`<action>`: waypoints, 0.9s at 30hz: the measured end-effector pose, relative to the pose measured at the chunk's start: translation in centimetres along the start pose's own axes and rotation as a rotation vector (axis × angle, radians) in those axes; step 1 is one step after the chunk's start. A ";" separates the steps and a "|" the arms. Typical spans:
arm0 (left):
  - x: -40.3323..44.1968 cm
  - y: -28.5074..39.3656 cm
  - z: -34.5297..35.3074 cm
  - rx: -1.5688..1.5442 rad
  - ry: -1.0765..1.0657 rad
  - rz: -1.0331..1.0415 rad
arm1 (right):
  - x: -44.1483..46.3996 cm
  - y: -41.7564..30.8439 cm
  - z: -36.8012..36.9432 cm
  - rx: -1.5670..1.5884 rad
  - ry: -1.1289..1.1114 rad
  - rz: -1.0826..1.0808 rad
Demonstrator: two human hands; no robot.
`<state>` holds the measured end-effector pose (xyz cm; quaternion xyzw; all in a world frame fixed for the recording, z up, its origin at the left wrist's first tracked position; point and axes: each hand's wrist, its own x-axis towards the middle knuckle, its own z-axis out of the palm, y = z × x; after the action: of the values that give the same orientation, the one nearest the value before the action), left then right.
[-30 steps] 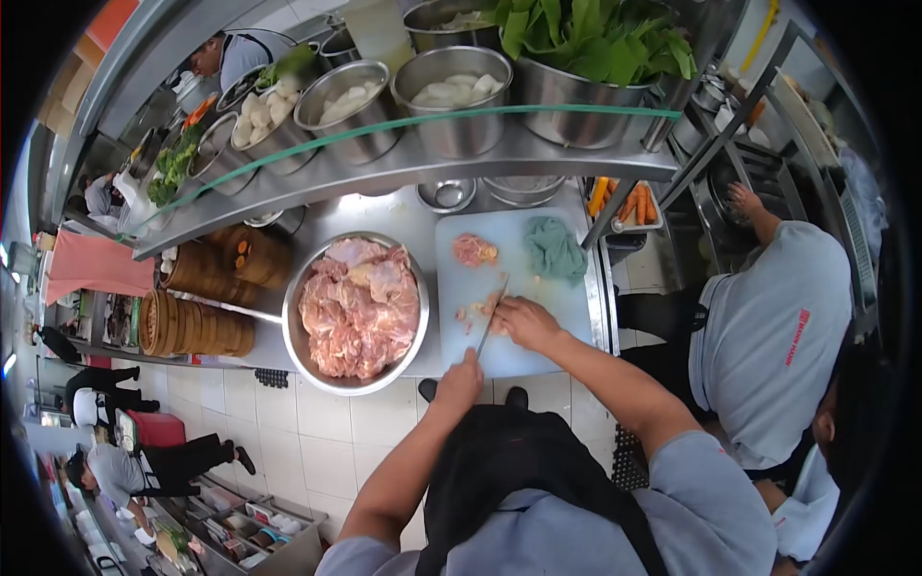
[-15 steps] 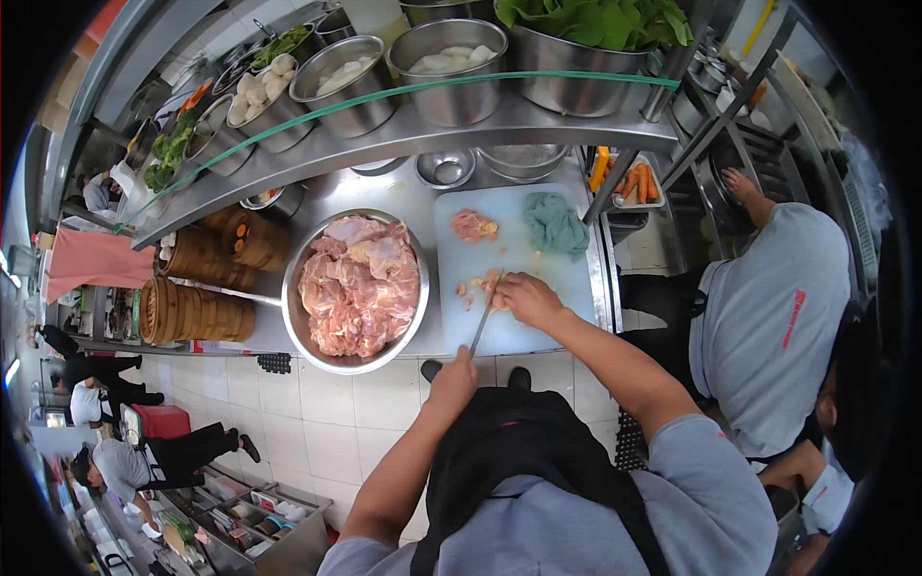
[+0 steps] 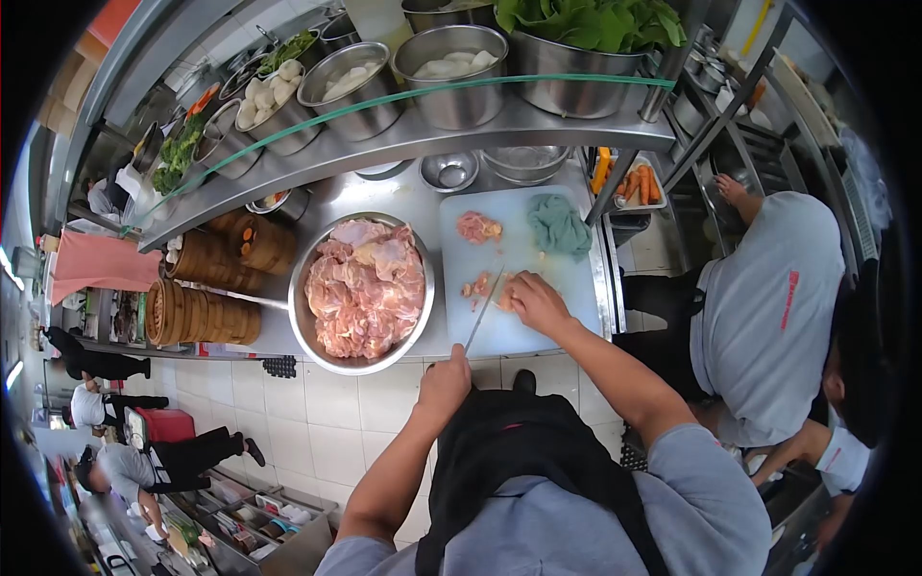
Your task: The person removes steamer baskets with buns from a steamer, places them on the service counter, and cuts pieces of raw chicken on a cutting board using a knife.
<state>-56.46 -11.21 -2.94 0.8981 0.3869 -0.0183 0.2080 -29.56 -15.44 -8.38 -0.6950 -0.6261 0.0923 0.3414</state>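
My left hand (image 3: 445, 382) is closed round the handle of a knife (image 3: 485, 317) at the front edge of the cutting board (image 3: 461, 206). Its blade slants up and to the right over the board. My right hand (image 3: 536, 301) presses its bent fingers on a piece of raw chicken (image 3: 506, 300), just right of the blade and mostly covered by the fingers. Small cut chicken pieces (image 3: 477, 286) lie left of the blade. Farther back on the board are a larger chicken piece (image 3: 477, 228) and a crumpled green cloth (image 3: 559, 227).
A large steel bowl of raw chicken (image 3: 429, 305) stands left of the board. Bamboo steamers (image 3: 206, 315) are stacked farther left. Above the counter runs a steel shelf (image 3: 403, 152) carrying several containers. A co-worker (image 3: 778, 307) stands close on the right; carrots (image 3: 639, 182) sit behind the board.
The knife has drawn back slightly toward me with my left hand, and its blade shows left of the held chicken. My right hand stays on the chicken. The whole view has shifted slightly.
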 end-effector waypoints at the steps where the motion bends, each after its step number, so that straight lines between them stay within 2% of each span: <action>1: -0.4 0.5 -0.6 0.008 -0.034 -0.003 | 0.0 0.1 0.0 -0.031 0.042 -0.009; 5: -0.5 0.2 -0.2 -0.013 -0.143 -0.029 | 0.5 0.7 0.1 -0.044 -0.033 -0.055; 7: 0.3 -0.1 0.4 -0.034 -0.128 -0.006 | 0.9 0.5 0.0 -0.159 -0.152 -0.079; 10: 2.9 -0.2 2.5 -0.089 -0.099 0.018 | 1.4 0.5 -0.2 -0.167 -0.215 -0.122; 13: 6.2 0.7 4.0 -0.136 -0.084 0.002 | 1.5 0.6 0.0 -0.180 -0.205 -0.117; 17: 6.2 0.4 4.6 -0.153 -0.086 -0.006 | 1.2 0.7 0.3 -0.212 -0.198 -0.115; 23: -1.3 -1.8 3.8 -0.184 -0.110 -0.037 | 0.7 0.8 0.7 -0.220 -0.175 -0.067; 26: -1.6 -2.3 3.0 -0.130 -0.114 -0.025 | 0.5 0.5 0.7 -0.184 -0.154 -0.051; 27: -1.1 -2.4 2.8 -0.130 -0.108 -0.024 | 0.3 0.2 0.5 -0.111 -0.106 0.016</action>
<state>-58.56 -11.60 -6.13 0.8758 0.3863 -0.0441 0.2861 -29.64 -14.95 -8.82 -0.7121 -0.6416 0.0969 0.2681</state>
